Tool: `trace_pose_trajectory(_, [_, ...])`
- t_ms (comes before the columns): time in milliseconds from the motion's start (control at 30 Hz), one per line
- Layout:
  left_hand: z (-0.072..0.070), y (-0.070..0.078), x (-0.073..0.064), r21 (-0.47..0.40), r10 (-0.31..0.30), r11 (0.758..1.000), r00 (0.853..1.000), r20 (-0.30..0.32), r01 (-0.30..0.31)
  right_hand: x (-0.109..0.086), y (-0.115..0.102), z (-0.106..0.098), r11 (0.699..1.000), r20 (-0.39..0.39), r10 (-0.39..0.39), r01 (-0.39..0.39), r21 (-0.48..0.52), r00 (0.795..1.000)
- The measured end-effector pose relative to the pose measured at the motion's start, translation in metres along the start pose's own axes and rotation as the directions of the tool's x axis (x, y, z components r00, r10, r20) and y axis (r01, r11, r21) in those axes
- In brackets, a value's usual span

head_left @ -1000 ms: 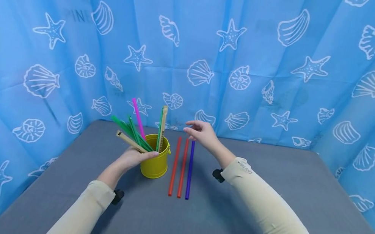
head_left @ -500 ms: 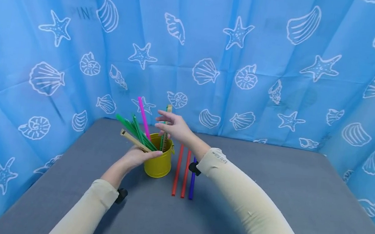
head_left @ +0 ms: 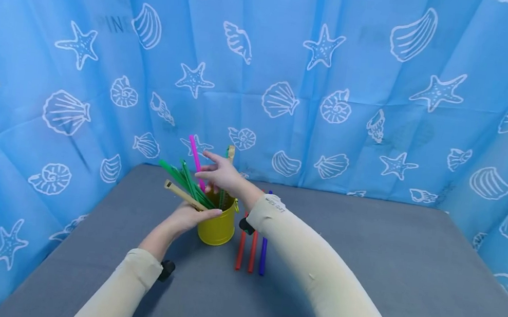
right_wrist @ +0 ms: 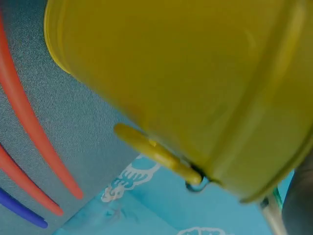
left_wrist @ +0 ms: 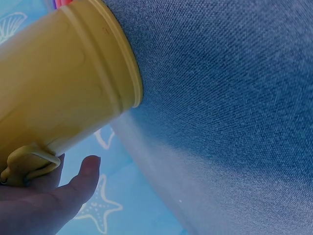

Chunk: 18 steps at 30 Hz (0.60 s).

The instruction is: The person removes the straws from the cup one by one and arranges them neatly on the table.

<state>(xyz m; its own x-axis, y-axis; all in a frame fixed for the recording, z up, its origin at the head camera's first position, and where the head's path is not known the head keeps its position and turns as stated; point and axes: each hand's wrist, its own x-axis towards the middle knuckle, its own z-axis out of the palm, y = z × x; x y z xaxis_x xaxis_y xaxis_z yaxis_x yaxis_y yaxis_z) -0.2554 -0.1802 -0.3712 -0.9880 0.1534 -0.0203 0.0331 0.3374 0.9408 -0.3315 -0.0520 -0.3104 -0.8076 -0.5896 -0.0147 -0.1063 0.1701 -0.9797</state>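
Note:
A yellow metal bucket [head_left: 216, 232] stands on the grey table in the head view. My left hand [head_left: 184, 221] grips its left side, thumb along the front rim and fingers behind. In the left wrist view, fingertips show beside the bucket's handle lug [left_wrist: 32, 164]. Green straws [head_left: 186, 180], a magenta straw [head_left: 195, 151], a tilted beige stick [head_left: 182, 194] and an upright beige stick [head_left: 230, 153] rise from the bucket. Over the opening, my right hand [head_left: 224, 173] has spread fingers reaching to the magenta straw, overlapping it in this view.
Right of the bucket, two red straws [head_left: 240, 252] and a blue-violet straw [head_left: 263, 255] lie side by side on the grey cloth [head_left: 364, 263], partly under my right forearm. A blue curtain [head_left: 265, 51] with white shells and starfish hangs behind the table.
My right hand has moved left from above the straws on the table, past the upright stick, to the magenta straw. My left hand stays on the bucket. The head view has shifted slightly.

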Motion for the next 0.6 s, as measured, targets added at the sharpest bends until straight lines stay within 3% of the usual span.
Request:
trace_pose_trajectory(200, [0.0, -0.006, 0.004, -0.03, 0.029, 0.999, 0.999, 0.028, -0.028, -0.001, 0.0, 0.007, 1.0, -0.054, 0.012, -0.012, 0.0, 0.998])
trace_pose_trajectory(467, [0.002, -0.006, 0.004, 0.021, -0.015, 1.0, 1.0, 0.013, 0.015, -0.014, -0.005, 0.002, 0.999, -0.103, -0.03, 0.025, -0.046, 0.994])
trace_pose_trajectory(600, [-0.001, -0.005, 0.003, 0.023, -0.007, 1.0, 1.0, 0.004, 0.007, -0.023, -0.01, -0.004, 0.998, -0.118, -0.057, 0.057, -0.005, 0.991])
